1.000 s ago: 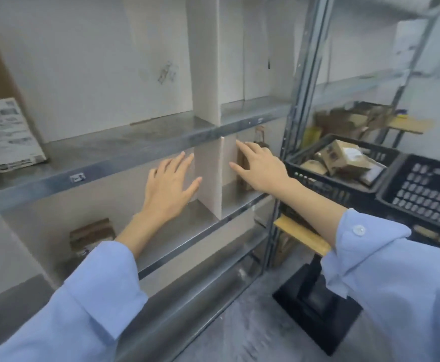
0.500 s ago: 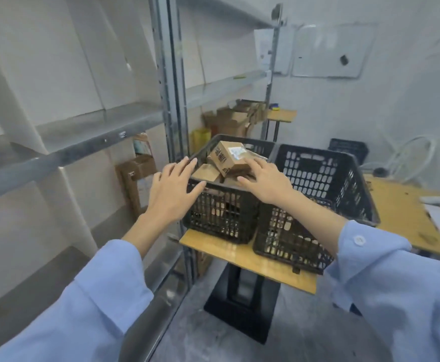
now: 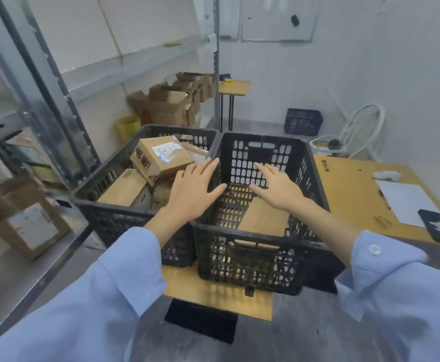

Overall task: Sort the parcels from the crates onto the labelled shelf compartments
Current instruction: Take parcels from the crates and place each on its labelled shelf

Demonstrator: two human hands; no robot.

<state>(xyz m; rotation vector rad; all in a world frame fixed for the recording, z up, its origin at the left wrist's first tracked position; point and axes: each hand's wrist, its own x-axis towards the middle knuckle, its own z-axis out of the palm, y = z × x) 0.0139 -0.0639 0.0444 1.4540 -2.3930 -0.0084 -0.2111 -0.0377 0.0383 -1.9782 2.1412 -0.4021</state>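
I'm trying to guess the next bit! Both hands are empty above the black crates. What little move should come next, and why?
Probably lower the right hand onto the flat brown parcel in the right crate and grip it. That hand is open, holds nothing, and hovers over that crate, where the parcel lies alone.

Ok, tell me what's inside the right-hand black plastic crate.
One flat brown cardboard parcel lies in the black plastic crate, by its near wall. The open right hand hides the floor beneath it; the near wall covers the parcel's front edge.
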